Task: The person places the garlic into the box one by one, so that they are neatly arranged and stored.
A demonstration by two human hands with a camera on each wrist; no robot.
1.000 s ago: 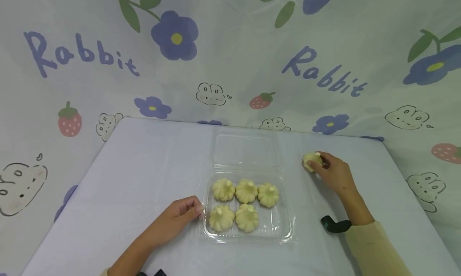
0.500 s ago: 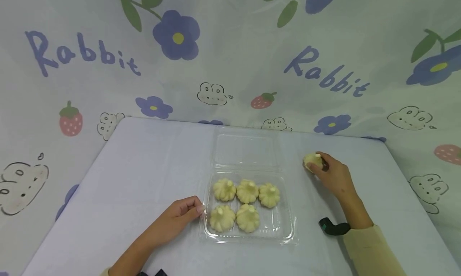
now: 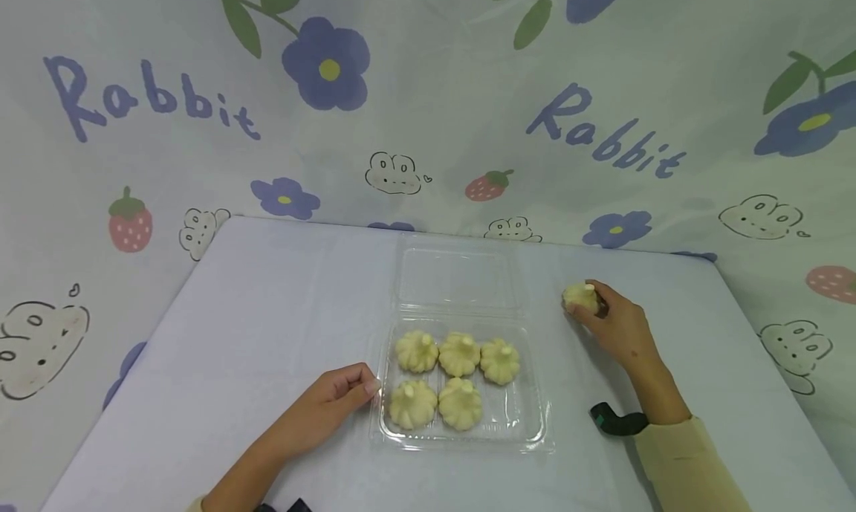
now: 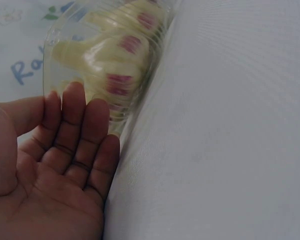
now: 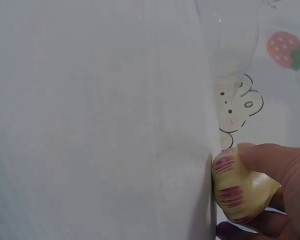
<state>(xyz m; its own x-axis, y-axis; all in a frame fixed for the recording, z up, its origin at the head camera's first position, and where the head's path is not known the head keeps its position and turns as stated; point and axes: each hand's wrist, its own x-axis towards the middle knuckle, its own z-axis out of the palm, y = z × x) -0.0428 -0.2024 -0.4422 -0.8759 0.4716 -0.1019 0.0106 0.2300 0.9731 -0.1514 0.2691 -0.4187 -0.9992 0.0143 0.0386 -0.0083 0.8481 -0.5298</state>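
Observation:
A clear plastic clamshell container (image 3: 530, 404) lies opened on the table, its lid (image 3: 458, 278) folded back. Garlic bulbs sit inside with stems up: three in the back row, such as the middle bulb (image 3: 458, 354), and two in front, with the front-right spot bare. My left hand (image 3: 328, 408) is at the container's left edge, thumb and index finger meeting at the rim and the other fingers (image 4: 95, 120) along the wall. Right of the container, my right hand (image 3: 622, 326) grips another garlic bulb (image 5: 240, 187) between thumb and fingers, its purple-streaked base right at the tabletop.
White cloth covers the table (image 3: 267, 296). Behind it hangs a patterned curtain (image 3: 428, 88) with rabbits, flowers and strawberries. A black wrist-worn device (image 3: 618, 421) juts out beside the right forearm.
The right forearm has shifted very slightly to the left, while the hand stays on its garlic bulb at the same place. The left hand and the container have not moved.

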